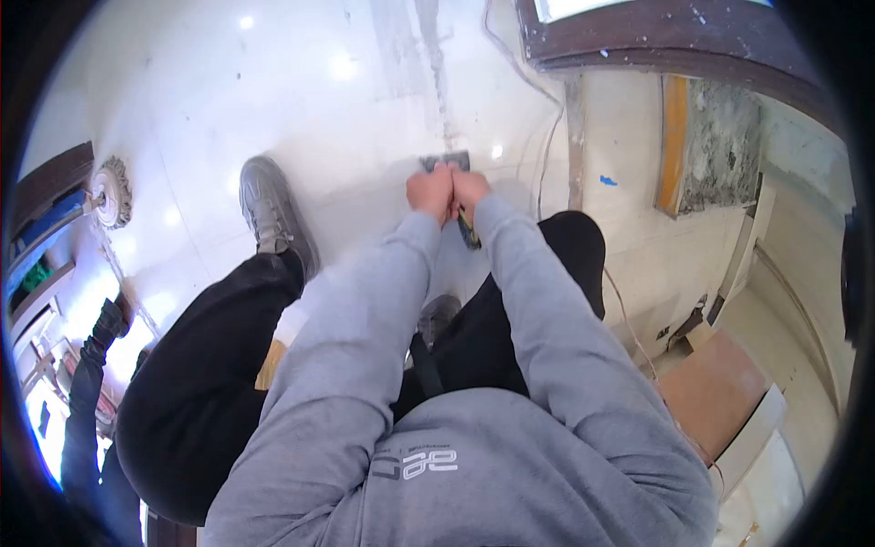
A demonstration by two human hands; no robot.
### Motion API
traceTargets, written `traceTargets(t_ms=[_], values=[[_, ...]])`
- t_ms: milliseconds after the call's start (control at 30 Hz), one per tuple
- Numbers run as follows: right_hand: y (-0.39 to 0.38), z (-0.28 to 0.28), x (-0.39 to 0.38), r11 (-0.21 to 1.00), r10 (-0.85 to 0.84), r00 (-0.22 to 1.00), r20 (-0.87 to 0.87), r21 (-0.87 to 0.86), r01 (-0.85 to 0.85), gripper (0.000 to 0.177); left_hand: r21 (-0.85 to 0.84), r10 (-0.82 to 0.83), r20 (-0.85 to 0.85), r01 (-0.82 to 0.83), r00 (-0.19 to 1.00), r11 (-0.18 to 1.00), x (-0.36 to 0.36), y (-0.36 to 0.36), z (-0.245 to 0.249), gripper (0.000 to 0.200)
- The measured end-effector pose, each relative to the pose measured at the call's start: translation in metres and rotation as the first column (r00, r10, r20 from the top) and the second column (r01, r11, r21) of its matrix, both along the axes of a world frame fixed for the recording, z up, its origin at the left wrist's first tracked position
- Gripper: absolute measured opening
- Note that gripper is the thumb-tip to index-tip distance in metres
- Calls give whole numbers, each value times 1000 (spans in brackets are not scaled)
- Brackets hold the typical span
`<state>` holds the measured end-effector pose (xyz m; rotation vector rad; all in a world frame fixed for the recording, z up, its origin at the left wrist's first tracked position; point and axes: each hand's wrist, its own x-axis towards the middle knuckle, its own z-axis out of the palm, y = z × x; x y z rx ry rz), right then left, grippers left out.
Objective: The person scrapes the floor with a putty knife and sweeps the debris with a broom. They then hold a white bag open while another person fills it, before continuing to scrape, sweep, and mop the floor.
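Observation:
My left hand (428, 192) and my right hand (469, 189) are side by side, closed on a scraper (469, 234). Its wide dark blade lies against the pale, shiny floor just beyond my knuckles. A black and yellow handle end sticks out beneath my right wrist, while my fingers hide the middle of the tool. From the blade, a dark joint line (441, 98) with grey smears runs away across the floor.
My grey shoe (268, 205) is planted left of my arms. A cable (550, 137) crosses the floor on the right, near a dark wooden frame (665, 41) and an orange-edged grey slab (720, 146). A mop head (112, 193) and another person's leg (87, 392) are at left.

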<state>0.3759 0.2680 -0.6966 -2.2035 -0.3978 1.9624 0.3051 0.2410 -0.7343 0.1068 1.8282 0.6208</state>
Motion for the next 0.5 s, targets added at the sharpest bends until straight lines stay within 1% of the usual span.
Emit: traceTargets(t_ms=[33, 67, 100, 133, 167, 233, 267, 300, 333, 367, 400, 433, 467, 500], values=[[-2, 0, -2, 999, 33, 998, 55, 1, -33, 49, 45, -15, -122, 20, 992, 999, 2, -2, -9, 38], [-4, -9, -2, 1000, 14, 998, 59, -23, -13, 50, 47, -14, -122, 19, 992, 999, -3, 7, 4, 38], [2, -14, -3, 1000, 14, 998, 61, -27, -12, 50, 33, -4, 18, 3, 1000, 999, -13, 20, 28, 38], [9, -20, -1, 1000, -23, 1000, 18, -16, 23, 49, 9, 3, 163, -5, 987, 1000, -13, 22, 41, 39], [9, -18, -1, 998, -63, 998, -28, -9, 63, 48, 3, 37, 139, -38, 990, 999, -11, 25, 34, 41], [3, -3, -6, 999, -46, 999, -18, 28, 47, 48, 31, -17, 96, 14, 995, 999, -13, 17, 36, 40], [-4, -1, -8, 999, 18, 999, 38, 28, -19, 49, 64, -14, 88, 8, 996, 998, -12, 14, 11, 40], [-10, -7, -4, 997, 79, 992, 101, 11, -81, 50, 109, -107, -129, 121, 986, 987, -4, -3, -33, 39], [-14, -28, -3, 998, 46, 994, 100, 33, -50, 51, 106, -195, -337, 243, 921, 964, 1, -21, -58, 38], [-7, -30, -4, 999, 40, 994, 102, 25, -42, 51, 99, -204, -333, 250, 920, 963, -3, -12, -37, 38], [6, -26, -4, 999, -10, 1000, 19, 31, 10, 51, 74, -116, -109, 124, 987, 989, -12, 16, 6, 38], [14, -22, -5, 997, -61, 996, -66, 35, 63, 51, 19, -7, 115, 5, 993, 1000, -17, 31, 30, 37], [20, -17, -10, 998, -67, 997, -31, -9, 67, 52, 14, -12, 154, 10, 988, 1000, -19, 32, 13, 38], [18, -17, -10, 998, -67, 997, -34, 3, 67, 52, 26, -15, 152, 11, 988, 1000, -17, 26, 7, 38]])
